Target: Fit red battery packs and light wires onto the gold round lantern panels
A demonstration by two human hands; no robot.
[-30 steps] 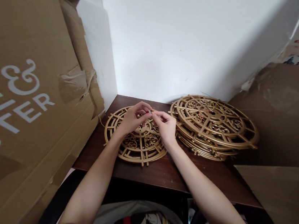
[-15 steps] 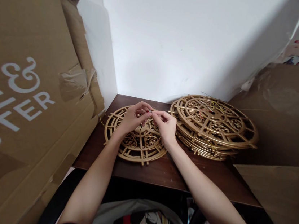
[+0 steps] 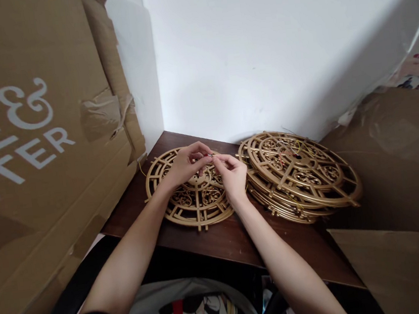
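A gold, round openwork disc point(image 3: 200, 214) with scroll patterns lies flat on the dark wooden table point(image 3: 224, 244). Above its far half, my left hand point(image 3: 187, 166) and my right hand point(image 3: 231, 174) meet fingertip to fingertip. Both are closed in a pinch around a tiny shiny piece point(image 3: 210, 155), too small to name. Part of the disc is hidden behind the hands. To the right of them stands a stack of similar gold discs point(image 3: 304, 178), the top one tilted, with thin yellow and red wires on it.
A large cardboard box point(image 3: 40, 147) with white lettering rises on the left. Another cardboard box point(image 3: 397, 164) is on the right, its flap point(image 3: 394, 261) reaching beside the table. Behind the table is a white wall point(image 3: 257, 44).
Both hands stay almost in place, still pinching the tiny piece. The view has shifted very slightly; the discs have not moved.
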